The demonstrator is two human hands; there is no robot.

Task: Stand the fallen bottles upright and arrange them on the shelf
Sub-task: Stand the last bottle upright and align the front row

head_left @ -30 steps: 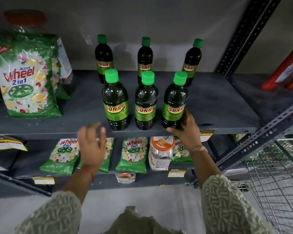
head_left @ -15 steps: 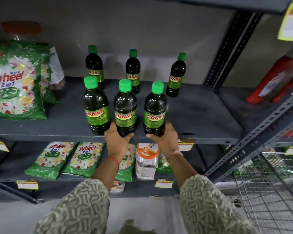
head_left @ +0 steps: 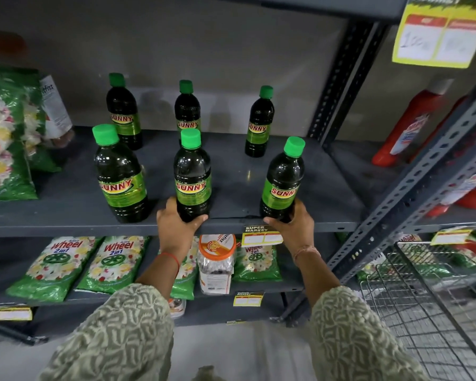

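Observation:
Several dark Sunny bottles with green caps stand upright on the grey shelf (head_left: 327,188), in a front row and a back row. My left hand (head_left: 176,226) grips the base of the front middle bottle (head_left: 193,171). My right hand (head_left: 293,225) grips the base of the front right bottle (head_left: 282,182), which leans slightly right. The front left bottle (head_left: 120,174) stands free near the shelf's edge. Behind them stand the back left bottle (head_left: 124,114), the back middle bottle (head_left: 187,111) and the back right bottle (head_left: 259,123).
Green Wheel detergent bags (head_left: 6,138) fill the shelf's left end, and more Wheel bags (head_left: 52,266) lie on the lower shelf beside a plastic jar (head_left: 216,262). Red bottles (head_left: 407,127) stand in the bay to the right. A wire cart (head_left: 434,303) is at lower right.
My left hand came up from below the shelf and took the front middle bottle. The front bottles now stand farther apart, with the right one moved rightward in my right hand.

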